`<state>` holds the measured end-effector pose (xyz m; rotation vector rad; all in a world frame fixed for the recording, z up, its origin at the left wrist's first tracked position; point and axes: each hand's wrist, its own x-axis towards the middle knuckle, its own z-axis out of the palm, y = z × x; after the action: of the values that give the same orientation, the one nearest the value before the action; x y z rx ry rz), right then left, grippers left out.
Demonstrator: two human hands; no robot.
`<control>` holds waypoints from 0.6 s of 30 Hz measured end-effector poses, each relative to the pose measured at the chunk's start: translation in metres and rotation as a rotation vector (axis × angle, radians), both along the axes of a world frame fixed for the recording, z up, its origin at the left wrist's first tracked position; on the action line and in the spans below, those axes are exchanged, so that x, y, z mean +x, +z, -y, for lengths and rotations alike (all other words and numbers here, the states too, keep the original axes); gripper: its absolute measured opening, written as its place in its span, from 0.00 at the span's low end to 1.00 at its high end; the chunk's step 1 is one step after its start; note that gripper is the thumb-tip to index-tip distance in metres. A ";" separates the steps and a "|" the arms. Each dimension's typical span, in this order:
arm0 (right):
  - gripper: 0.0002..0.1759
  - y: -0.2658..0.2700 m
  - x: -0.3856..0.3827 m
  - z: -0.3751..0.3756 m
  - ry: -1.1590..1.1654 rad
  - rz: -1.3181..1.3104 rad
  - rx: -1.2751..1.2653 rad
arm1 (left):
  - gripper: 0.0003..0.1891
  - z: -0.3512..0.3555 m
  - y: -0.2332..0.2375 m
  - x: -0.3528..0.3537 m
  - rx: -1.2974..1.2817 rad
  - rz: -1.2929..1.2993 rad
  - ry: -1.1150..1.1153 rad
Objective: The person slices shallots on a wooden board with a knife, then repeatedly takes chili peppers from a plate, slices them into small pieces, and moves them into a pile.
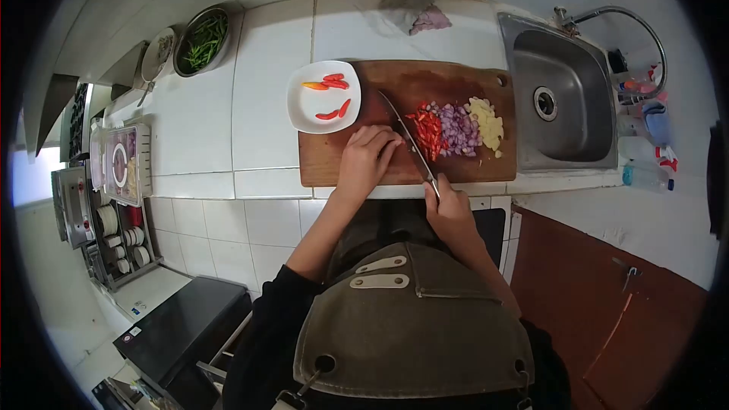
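Observation:
My right hand (452,209) is wrapped round the handle of a kitchen knife (410,137). Its long blade slants away over the wooden cutting board (326,168). Just left of the blade, my left hand (370,153) rests on the board with bent fingers pressed together; whatever they hold is hidden. To the right of the knife lie chopped red chillies (429,135), chopped purple shallots (459,130) and chopped pale garlic (487,125), side by side. A white square bowl (296,106) on the board's far left corner holds several whole red chillies (328,115).
A steel sink (562,144) with a tap (657,38) adjoins the board on the right, with bottles (645,175) beyond it. At the far left are a bowl of green chillies (203,42) and a clear lidded box (125,163). A plastic bag (406,7) lies by the wall.

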<state>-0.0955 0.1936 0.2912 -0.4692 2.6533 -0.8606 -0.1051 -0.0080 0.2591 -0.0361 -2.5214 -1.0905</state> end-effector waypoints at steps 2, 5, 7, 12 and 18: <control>0.14 -0.004 0.007 -0.011 0.009 -0.052 -0.061 | 0.05 0.000 -0.003 0.000 0.008 -0.025 0.003; 0.14 -0.004 0.013 -0.022 0.010 -0.056 -0.131 | 0.05 0.001 -0.004 0.001 0.022 -0.040 0.010; 0.13 0.001 0.016 -0.026 -0.014 -0.012 -0.132 | 0.05 0.000 -0.005 0.001 0.035 -0.032 -0.003; 0.13 0.009 0.017 -0.029 0.078 -0.066 -0.068 | 0.06 0.000 -0.002 0.002 -0.005 -0.007 0.003; 0.16 0.007 0.013 -0.025 0.065 -0.045 -0.088 | 0.06 -0.001 -0.005 0.001 0.029 -0.046 0.004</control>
<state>-0.0820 0.2185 0.2979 -0.5991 2.6327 -0.9614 -0.1046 -0.0074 0.2542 -0.0481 -2.4634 -1.1116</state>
